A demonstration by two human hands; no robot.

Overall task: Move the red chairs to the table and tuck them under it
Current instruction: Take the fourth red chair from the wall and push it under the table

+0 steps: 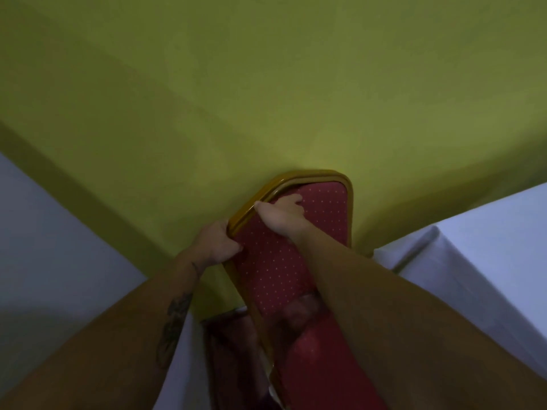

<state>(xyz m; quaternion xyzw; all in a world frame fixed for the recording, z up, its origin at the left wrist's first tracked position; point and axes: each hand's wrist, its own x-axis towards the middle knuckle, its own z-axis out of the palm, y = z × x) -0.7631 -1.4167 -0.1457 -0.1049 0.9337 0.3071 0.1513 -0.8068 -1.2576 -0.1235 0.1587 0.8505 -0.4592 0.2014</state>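
Note:
A red chair [322,220] with white dots on its padding and a gold frame stands right below me, its back top pressed against the edge of the table. The table [266,84] is covered with a yellow-green cloth and fills the upper view. My left hand [217,242] grips the left side of the chair's gold frame. My right hand [281,213] holds the top left of the backrest, fingers over the padding. The red seat [319,365] shows below my arms; the chair's legs are hidden.
White cloth hangs below the green one at the left [59,247] and right [479,247]. A dark patterned red floor [231,356] shows beside the seat.

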